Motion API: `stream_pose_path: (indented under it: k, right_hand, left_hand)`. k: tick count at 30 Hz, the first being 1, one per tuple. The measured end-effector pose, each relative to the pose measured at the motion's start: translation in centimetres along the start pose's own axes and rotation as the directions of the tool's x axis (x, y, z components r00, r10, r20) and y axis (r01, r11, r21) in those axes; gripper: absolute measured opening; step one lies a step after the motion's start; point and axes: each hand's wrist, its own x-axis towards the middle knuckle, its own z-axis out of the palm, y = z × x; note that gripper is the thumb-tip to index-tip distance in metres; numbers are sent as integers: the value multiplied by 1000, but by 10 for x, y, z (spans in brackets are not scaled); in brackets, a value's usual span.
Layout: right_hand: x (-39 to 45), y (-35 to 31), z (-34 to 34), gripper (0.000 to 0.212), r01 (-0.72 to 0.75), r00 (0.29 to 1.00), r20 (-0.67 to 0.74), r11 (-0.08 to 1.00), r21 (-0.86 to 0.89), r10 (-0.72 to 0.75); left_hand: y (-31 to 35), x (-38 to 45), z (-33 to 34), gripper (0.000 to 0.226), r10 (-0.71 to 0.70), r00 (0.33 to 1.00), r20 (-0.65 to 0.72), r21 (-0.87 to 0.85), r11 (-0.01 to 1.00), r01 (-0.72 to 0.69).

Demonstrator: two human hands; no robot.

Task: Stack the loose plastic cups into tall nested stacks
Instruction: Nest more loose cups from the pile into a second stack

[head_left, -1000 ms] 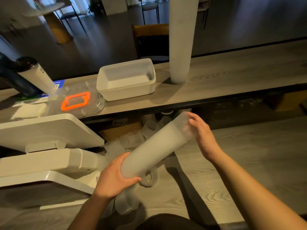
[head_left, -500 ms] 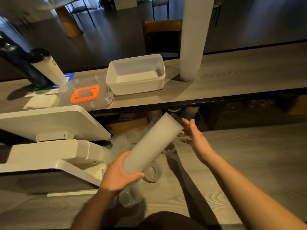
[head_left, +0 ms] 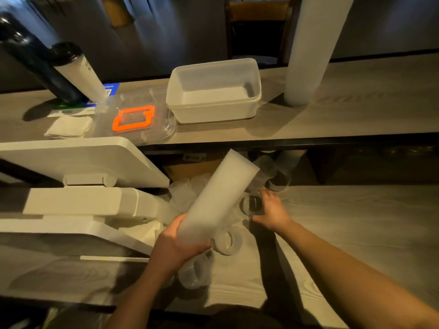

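Note:
My left hand grips the near end of a long nested stack of clear plastic cups, tilted up and to the right over the counter. My right hand is down on the counter just right of the stack, fingers curled round a loose clear cup lying on its side. More loose cups lie around: one under the stack, one below my left hand, several further back beneath the shelf. A second tall cup stack stands upright on the upper shelf.
A white tub and a clear lid with an orange ring sit on the upper shelf, beside a dark bottle and a white tumbler. A white point-of-sale machine fills the left. Bare wood counter lies to the right.
My right hand left the top of the held stack, dropped to the counter and closed round a loose cup. The stack in my left hand stays tilted the same way.

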Motion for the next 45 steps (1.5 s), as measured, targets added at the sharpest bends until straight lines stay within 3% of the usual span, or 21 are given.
stream_pose_path:
  k: [7,11,14,18,24,28,32,35,39,42,45]
  right_hand:
    - [7,8,15,98,18,999,34,984,-180,-13]
    - [5,11,16,101,64,990,137,975,-213,-35]
    - [3,6,15,88,133,985,145,956,-260,-97]
    - [-7,10,15,86,8,985,173,1000,26,-13]
    - [-30,29,8,70,-131,991,79,916,379,109]
    - [-45,42,-9,61,-169,983,57,737,654,175]
    - [-59,49,-32,64,-96,986,16,495,864,163]
    - [-67,52,-47,60,-32,991,-23,390,920,134]
    - [-78,45,-66,64,28,989,-81,372,928,126]
    - [-83,41,-74,85,48,990,-71,181,982,123]
    - [-89,29,-85,83,111,988,-121,102,989,95]
  left_hand:
    - [3,1,-4,94,-5,1000,15,43,999,5]
    - [1,1,-5,95,-1,1000,14,50,999,0]
    - [0,1,-5,93,12,1000,7,60,998,-12]
    - [-1,-2,-6,89,22,1000,-1,48,999,-22]
    - [0,-4,-4,79,17,1000,-25,-29,999,-18]
    - [-2,-4,-2,78,26,999,-30,-41,999,-28]
    - [1,-6,-1,81,47,999,-10,22,999,-47]
    - [5,-9,3,85,39,999,16,40,998,-40]
    - [5,-14,9,91,35,999,13,55,998,-36]
    - [4,-17,10,91,53,998,15,87,995,-54]
    - [3,-20,11,91,67,998,15,107,992,-68]
